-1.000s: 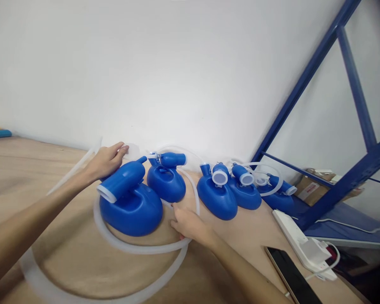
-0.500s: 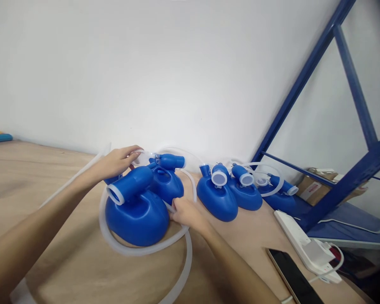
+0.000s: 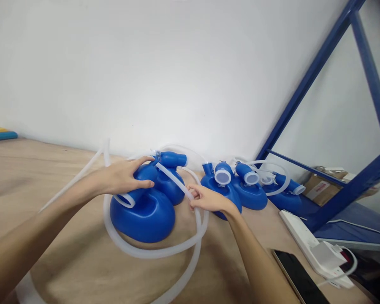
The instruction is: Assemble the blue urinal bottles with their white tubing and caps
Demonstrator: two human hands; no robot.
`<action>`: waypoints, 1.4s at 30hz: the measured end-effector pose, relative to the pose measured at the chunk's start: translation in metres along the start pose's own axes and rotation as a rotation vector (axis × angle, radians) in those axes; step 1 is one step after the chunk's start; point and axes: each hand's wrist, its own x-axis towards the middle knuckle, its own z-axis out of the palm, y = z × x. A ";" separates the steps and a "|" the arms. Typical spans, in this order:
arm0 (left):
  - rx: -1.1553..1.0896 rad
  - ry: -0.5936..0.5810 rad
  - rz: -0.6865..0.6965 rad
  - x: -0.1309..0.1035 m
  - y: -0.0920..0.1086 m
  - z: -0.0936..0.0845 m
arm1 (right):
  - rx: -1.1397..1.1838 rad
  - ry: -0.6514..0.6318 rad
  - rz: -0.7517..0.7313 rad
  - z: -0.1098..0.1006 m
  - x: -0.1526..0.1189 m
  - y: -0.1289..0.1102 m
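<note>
My left hand lies over the blue spout of the nearest blue bottle, thumb and fingers spread around the spout. The spout's white-rimmed mouth shows below the hand. My right hand pinches a translucent white tube to the right of that bottle. The tube slants up left toward the bottle's top; its far end is by the left fingertips. More tubing loops around the bottle's front. Just behind stands another blue bottle, its spout pointing right.
Several more blue bottles with spouts and tubes stand to the right along the wall. A white power strip with a plug and a phone lie at the right. A blue metal frame rises behind, with a cardboard box.
My left hand has moved right onto the spout. My right hand has risen and gone right, lifting the tube away from the bottle. The view has shifted slightly.
</note>
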 end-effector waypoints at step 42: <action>-0.028 -0.141 0.245 0.008 -0.026 -0.007 | -0.139 0.610 -0.413 0.020 0.028 0.009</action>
